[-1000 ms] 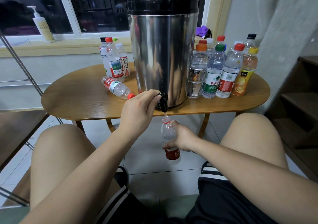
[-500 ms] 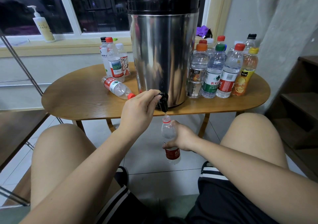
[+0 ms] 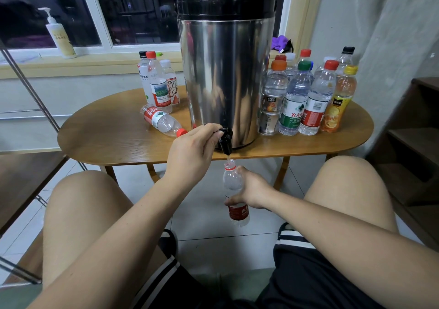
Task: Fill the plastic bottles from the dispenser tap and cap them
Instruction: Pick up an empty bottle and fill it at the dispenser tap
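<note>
A tall steel dispenser (image 3: 223, 76) with a black lid stands on the oval wooden table (image 3: 107, 140). Its black tap (image 3: 225, 141) juts over the front edge. My left hand (image 3: 192, 152) pinches the tap lever. Below the spout, my right hand (image 3: 251, 190) grips an uncapped clear bottle (image 3: 231, 180) with a red label, held upright with its mouth just under the tap. A thin stream runs into it.
Several capped bottles (image 3: 308, 95) crowd the table right of the dispenser. Three stand at the left (image 3: 159, 83), and one lies on its side (image 3: 161, 121). A pump bottle (image 3: 59, 35) is on the windowsill. My knees flank the tiled floor; wooden steps rise at right.
</note>
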Motion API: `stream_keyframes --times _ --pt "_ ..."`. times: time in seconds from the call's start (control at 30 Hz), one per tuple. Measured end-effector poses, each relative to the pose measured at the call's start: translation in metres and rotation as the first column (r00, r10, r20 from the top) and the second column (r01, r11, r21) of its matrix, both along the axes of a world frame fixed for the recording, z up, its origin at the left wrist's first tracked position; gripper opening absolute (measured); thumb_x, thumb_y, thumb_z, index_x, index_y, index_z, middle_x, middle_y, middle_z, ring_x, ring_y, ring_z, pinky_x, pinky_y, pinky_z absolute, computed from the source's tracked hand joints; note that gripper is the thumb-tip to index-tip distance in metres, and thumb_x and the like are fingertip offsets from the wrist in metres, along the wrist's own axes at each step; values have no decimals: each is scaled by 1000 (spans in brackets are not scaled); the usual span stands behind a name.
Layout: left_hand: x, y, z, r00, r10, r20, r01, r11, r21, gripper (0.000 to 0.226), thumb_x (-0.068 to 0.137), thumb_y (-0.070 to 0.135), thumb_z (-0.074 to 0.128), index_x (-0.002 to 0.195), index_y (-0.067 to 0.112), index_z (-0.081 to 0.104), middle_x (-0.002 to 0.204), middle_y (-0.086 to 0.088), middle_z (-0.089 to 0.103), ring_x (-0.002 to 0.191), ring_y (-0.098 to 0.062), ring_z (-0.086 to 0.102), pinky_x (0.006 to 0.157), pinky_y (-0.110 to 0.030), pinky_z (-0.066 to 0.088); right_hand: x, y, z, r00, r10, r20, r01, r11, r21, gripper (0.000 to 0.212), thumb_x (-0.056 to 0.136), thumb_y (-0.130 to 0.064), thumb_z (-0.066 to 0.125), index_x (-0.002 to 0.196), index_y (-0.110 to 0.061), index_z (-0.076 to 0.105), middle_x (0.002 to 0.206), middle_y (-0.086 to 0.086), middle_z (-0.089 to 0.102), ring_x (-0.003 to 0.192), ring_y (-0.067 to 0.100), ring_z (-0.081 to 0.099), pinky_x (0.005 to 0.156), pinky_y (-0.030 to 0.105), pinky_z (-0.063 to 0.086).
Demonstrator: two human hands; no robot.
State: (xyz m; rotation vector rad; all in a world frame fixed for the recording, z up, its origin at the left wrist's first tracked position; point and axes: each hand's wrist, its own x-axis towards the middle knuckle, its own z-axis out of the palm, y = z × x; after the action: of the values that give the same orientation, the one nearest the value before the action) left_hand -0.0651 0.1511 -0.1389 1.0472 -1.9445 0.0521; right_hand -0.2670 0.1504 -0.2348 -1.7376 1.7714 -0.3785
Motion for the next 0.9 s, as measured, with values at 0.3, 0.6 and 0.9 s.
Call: stream_keyframes --times 0.3,0.6,0.9 --pt "0 1 1 1000 -12 -17 12 1000 1 17 114 31 57 116 21 71 92 11 69 81 -9 60 66 -27 46 0 0 -1 1000 -1 -1 1 1000 -4 104 66 -48 103 147 -26 41 144 6 61 122 28 62 86 33 52" --pt "-1 0 0 1000 -14 -25 14 1000 -5 17 113 30 57 115 21 72 91 10 70 80 -9 60 65 -26 44 0 -1 -1 1000 -1 9 1 1000 0 106 67 -47 103 150 -27 40 147 6 59 127 30 62 89 35 54" --pt "-1 1 1 999 -5 -34 5 1000 -4 16 113 29 59 115 20 72 91 7 71 81 -10 61 66 -26 42 -1 -2 -3 1000 8 -9 -8 1000 -16 109 66 -50 102 151 -25 39 148 7 60 128 30 62 91 35 54"
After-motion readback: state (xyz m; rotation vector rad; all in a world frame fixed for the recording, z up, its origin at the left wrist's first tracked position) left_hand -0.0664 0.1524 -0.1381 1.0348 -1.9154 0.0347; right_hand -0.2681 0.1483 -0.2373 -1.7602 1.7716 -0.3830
